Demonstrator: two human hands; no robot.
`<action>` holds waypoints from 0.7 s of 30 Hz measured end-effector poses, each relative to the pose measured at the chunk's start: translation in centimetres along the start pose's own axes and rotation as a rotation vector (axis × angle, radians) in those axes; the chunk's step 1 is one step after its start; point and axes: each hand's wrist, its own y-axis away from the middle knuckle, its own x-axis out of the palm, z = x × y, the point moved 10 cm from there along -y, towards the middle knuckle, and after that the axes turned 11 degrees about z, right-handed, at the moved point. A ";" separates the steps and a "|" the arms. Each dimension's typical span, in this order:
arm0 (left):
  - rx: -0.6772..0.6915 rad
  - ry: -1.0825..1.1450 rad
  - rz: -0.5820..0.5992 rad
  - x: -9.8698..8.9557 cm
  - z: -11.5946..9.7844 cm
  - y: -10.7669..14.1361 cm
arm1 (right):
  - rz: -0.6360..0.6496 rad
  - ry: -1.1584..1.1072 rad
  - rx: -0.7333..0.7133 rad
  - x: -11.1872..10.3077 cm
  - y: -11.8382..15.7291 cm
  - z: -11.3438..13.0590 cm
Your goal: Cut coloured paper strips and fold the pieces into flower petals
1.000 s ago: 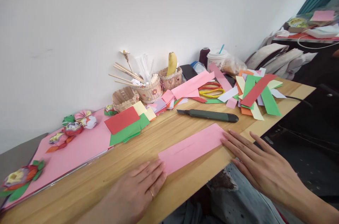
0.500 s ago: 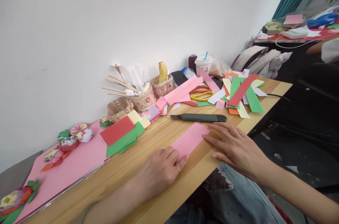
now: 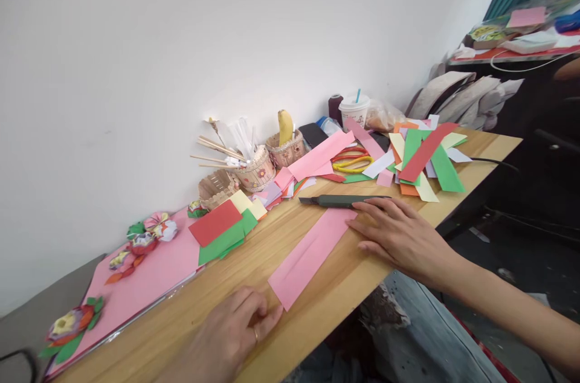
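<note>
A pink paper strip (image 3: 310,259) lies slantwise on the wooden table, with a faint crease along it. My right hand (image 3: 401,235) rests flat at its far end, fingers spread; the fingertips touch the strip's edge and cover the end of a utility knife (image 3: 339,200). The knife has a dark green handle and lies just behind the strip. At the strip's near corner is my left hand (image 3: 238,328), with fingers loosely bent and a ring on one of them. The thumb is beside the corner, and nothing shows in its grasp.
Red and green paper pieces (image 3: 222,223) lie left of the strip. Behind are small baskets (image 3: 256,170), yellow-handled scissors (image 3: 353,164) and a lidded cup (image 3: 354,111). Coloured strips (image 3: 430,156) pile up at right. Paper flowers (image 3: 72,322) sit on a pink sheet (image 3: 167,268).
My left hand has slid off the pink strip toward the lower left, uncovering its near end. My right hand has shifted slightly onto the knife's end. The view has turned a little left.
</note>
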 end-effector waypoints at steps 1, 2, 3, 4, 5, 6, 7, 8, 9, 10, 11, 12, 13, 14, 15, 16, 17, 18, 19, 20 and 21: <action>0.033 0.031 -0.034 -0.7 -0.2 -0.1 | -0.020 -0.004 0.000 -0.3 -0.2 -0.1; 0.062 0.058 -0.076 -1.5 -0.5 -0.4 | -0.045 -0.005 0.007 -0.7 -0.4 -0.3; 0.106 0.075 -0.115 -2.3 -0.8 -0.8 | -0.072 -0.002 0.020 -1.1 -0.7 -0.6; 0.117 0.102 -0.147 -3.2 -0.7 -1.4 | -0.093 0.004 0.039 -1.3 -0.9 -1.0; 0.176 0.125 -0.148 -3.7 -1.1 -2.1 | -0.106 0.013 0.061 -1.4 -1.2 -1.4; 0.285 0.129 -0.154 -4.2 -2.0 -2.8 | -0.111 0.022 0.079 -1.3 -1.6 -1.8; 0.366 0.097 -0.107 -4.1 -2.6 -3.6 | -0.106 0.031 0.091 -1.0 -2.0 -2.2; 0.428 0.044 -0.014 -3.3 -3.1 -4.5 | -0.092 0.040 0.092 -0.6 -2.4 -2.5; 0.456 0.006 0.073 -2.5 -3.2 -5.4 | -0.078 0.048 0.086 -0.1 -2.8 -2.7; 0.456 -0.019 0.154 -1.6 -3.0 -6.2 | -0.063 0.057 0.074 0.5 -3.2 -2.8; 0.425 -0.034 0.244 -0.5 -2.5 -7.1 | -0.049 0.067 0.058 1.0 -3.5 -2.9; 0.397 -0.039 0.305 0.3 -2.1 -7.8 | -0.038 0.078 0.040 1.5 -3.8 -2.9; 0.364 -0.035 0.335 0.8 -1.7 -8.4 | -0.030 0.089 0.024 1.8 -3.9 -2.8; 0.348 -0.028 0.374 1.4 -1.4 -8.7 | -0.026 0.100 0.011 2.0 -4.0 -2.8; 0.335 -0.020 0.398 1.7 -1.3 -8.9 | -0.026 0.111 0.002 2.1 -4.1 -2.7; 0.314 -0.011 0.417 2.0 -1.2 -9.0 | -0.029 0.122 -0.003 2.0 -4.0 -2.6; 0.287 -0.004 0.433 2.3 -1.1 -9.1 | -0.036 0.133 -0.005 1.8 -3.9 -2.6; 0.252 0.001 0.443 2.4 -1.0 -9.1 | -0.048 0.143 -0.002 1.4 -3.8 -2.5; 0.215 0.004 0.448 2.6 -0.9 -9.0 | -0.066 0.153 0.007 0.9 -3.6 -2.4; 0.179 0.002 0.449 2.7 -0.8 -9.0 | -0.087 0.162 0.020 0.3 -3.4 -2.4; 0.144 -0.003 0.447 2.8 -0.8 -8.9 | -0.111 0.170 0.037 -0.5 -3.1 -2.4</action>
